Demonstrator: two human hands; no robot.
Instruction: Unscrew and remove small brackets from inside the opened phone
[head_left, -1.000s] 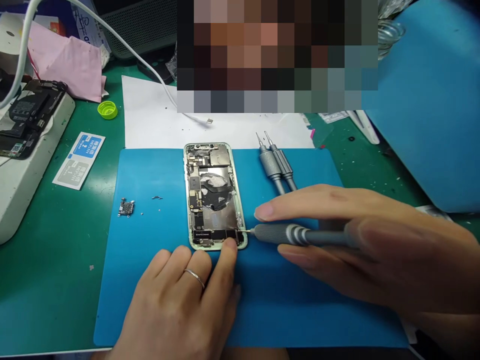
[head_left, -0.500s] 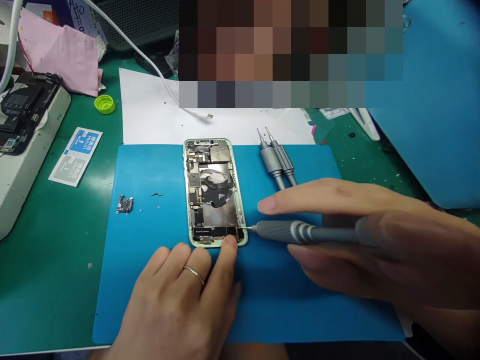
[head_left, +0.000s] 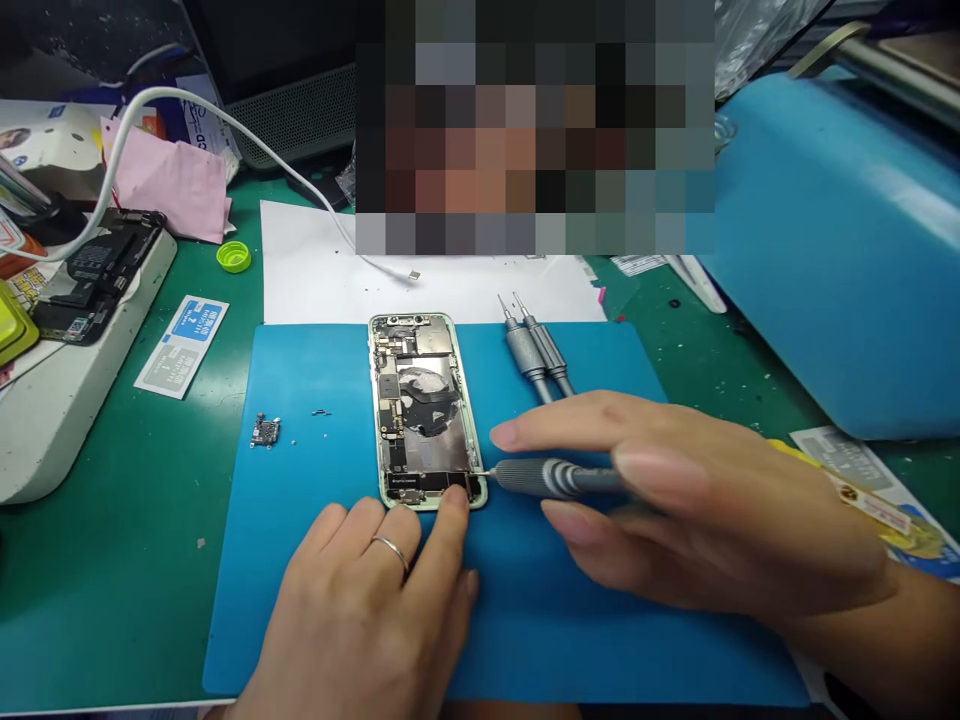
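An opened smartphone (head_left: 431, 455) with a pale green frame lies face up, its circuit boards and coils bare. My left hand (head_left: 367, 600), wearing a ring, steadies it at the lower edge; the index fingertip presses on the bottom part and the other fingers are curled. From the right, my right hand (head_left: 697, 500) grips a grey precision screwdriver (head_left: 532, 477) held nearly level. Its thin tip meets the phone's lower right side. The index finger stretches out above the handle. Beyond that hand lie two more precision screwdrivers (head_left: 534, 350), tips pointing away.
A blue mat (head_left: 300, 560) lies under the phone. On its left are a small circuit part (head_left: 265, 431) and tiny pieces (head_left: 321, 412). Around it are a white cable (head_left: 300, 170), a green cap (head_left: 233, 257), a wipe packet (head_left: 181, 347) and phone parts (head_left: 97, 280) on a white box.
The camera view has shifted and tilted up, so the phone and mat appear lower. My right hand has moved slightly left in view along the screwdriver; the left fingertip stays on the phone.
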